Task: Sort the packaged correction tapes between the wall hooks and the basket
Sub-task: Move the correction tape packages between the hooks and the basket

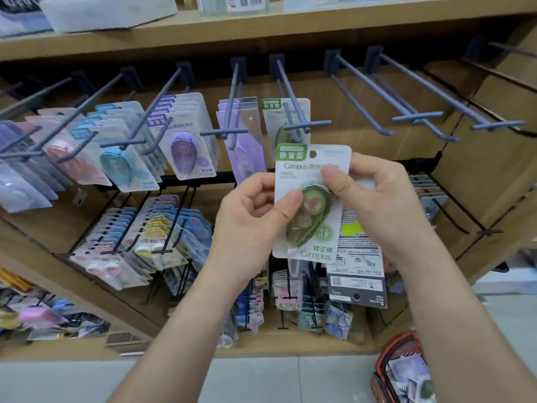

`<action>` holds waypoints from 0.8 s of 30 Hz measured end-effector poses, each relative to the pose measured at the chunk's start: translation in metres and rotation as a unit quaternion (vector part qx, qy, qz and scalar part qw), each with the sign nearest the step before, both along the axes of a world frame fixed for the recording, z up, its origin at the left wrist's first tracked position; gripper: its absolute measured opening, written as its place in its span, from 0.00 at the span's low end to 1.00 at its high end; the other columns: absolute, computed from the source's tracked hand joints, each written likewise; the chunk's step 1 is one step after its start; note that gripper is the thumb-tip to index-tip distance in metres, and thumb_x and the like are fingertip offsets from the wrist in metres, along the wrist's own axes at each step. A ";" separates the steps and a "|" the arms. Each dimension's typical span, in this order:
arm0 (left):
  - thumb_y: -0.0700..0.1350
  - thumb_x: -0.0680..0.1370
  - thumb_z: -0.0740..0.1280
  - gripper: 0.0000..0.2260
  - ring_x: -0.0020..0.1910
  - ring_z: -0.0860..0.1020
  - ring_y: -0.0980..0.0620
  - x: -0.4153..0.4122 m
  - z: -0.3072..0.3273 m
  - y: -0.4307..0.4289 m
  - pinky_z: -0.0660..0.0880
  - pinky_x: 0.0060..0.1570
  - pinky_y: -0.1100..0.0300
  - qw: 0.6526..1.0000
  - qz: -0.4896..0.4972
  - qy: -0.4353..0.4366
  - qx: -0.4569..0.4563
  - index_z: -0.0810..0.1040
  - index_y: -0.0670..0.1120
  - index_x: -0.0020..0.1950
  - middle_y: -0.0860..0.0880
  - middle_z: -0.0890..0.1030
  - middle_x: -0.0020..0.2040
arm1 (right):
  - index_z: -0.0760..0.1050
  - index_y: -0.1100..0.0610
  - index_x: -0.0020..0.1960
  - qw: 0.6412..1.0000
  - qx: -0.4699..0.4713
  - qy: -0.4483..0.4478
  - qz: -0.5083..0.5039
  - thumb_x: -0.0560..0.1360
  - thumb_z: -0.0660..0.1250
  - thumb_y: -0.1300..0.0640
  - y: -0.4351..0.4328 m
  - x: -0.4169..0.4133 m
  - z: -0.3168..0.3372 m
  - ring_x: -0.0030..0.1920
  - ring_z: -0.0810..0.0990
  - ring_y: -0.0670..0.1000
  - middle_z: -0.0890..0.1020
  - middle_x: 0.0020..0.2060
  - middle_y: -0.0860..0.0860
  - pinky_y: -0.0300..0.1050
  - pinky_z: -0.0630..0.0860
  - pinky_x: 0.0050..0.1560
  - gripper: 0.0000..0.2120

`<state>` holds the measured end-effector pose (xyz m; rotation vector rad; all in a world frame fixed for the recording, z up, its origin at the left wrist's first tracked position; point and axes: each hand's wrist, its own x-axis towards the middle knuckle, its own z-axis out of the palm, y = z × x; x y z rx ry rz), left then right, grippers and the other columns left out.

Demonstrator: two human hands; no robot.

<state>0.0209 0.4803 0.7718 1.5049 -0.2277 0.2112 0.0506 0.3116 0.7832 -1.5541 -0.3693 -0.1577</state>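
A green packaged correction tape [312, 181] is held upright in front of the hook wall. My left hand [255, 216] pinches its left edge, thumb on the green dispenser. My right hand [377, 199] pinches the card's right side with thumb on the front, and also holds a second package [356, 263] behind it, back side showing, hanging lower. Another green tape [286, 117] hangs on the blue hook [293, 112] just above. The red basket [404, 370] with several packages sits on the floor at lower right.
Blue, purple and pink tapes fill hooks to the left [186, 135]. Two bare blue hooks [386, 91] stick out to the right. A lower rack [151, 228] holds more packages. A wooden shelf [261, 24] runs overhead.
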 end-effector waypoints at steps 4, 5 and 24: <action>0.42 0.73 0.69 0.11 0.47 0.84 0.48 0.004 0.004 -0.002 0.82 0.46 0.54 0.998 0.007 0.015 -0.066 0.79 0.46 0.55 0.47 0.86 0.47 | 0.83 0.50 0.50 0.999 -0.034 -0.014 -0.018 0.78 0.68 0.51 0.007 0.005 0.005 0.49 0.85 0.51 0.87 0.46 0.50 0.49 0.82 0.50 0.06; 0.42 0.73 0.69 0.12 0.47 0.84 0.47 0.006 0.006 -0.001 0.82 0.46 0.52 0.997 0.007 0.024 -0.076 0.78 0.45 0.55 0.46 0.86 0.47 | 0.83 0.50 0.49 0.999 -0.044 -0.014 -0.020 0.79 0.67 0.53 0.009 0.006 0.007 0.48 0.85 0.52 0.87 0.45 0.49 0.49 0.82 0.51 0.06; 0.41 0.78 0.70 0.06 0.41 0.82 0.44 0.039 0.032 -0.026 0.79 0.46 0.45 0.988 0.084 0.043 -0.122 0.82 0.44 0.42 0.42 0.85 0.41 | 0.80 0.66 0.43 0.994 -0.059 0.075 0.060 0.76 0.63 0.42 0.004 0.002 0.004 0.39 0.83 0.52 0.85 0.41 0.62 0.44 0.78 0.42 0.25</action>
